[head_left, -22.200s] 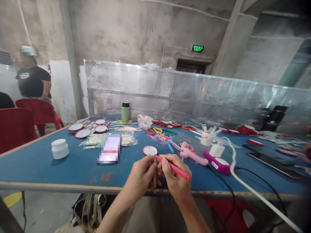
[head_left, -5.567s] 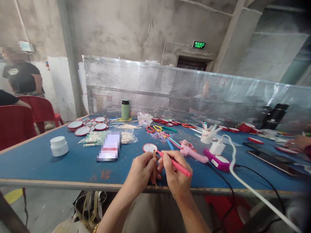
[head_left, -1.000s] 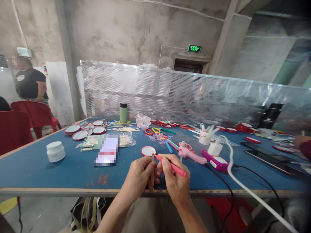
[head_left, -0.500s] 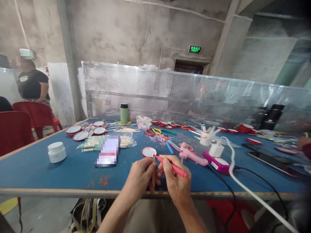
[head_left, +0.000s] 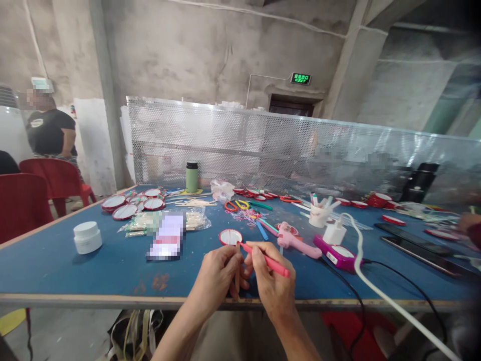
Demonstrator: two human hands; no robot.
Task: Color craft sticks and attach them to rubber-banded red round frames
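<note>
My left hand [head_left: 217,277] is closed around a thin wooden stick [head_left: 237,271], held upright just above the near edge of the blue table [head_left: 75,260]. My right hand [head_left: 271,285] grips a red marker pen [head_left: 267,259], its tip pointing left and touching the top of the stick. A small round red-rimmed disc [head_left: 230,236] lies on the table just beyond my hands.
A white jar [head_left: 87,237], several red-rimmed discs [head_left: 128,205], bagged sticks [head_left: 165,219], a green flask [head_left: 191,176], coloured pens, a pink glue gun [head_left: 295,240], a purple device with white cable [head_left: 338,253], phones [head_left: 421,243]. Red chairs and a standing person at left; another person's hand at right.
Almost nothing differs; my hands keep the stick and pen together, and the view has shifted slightly.
</note>
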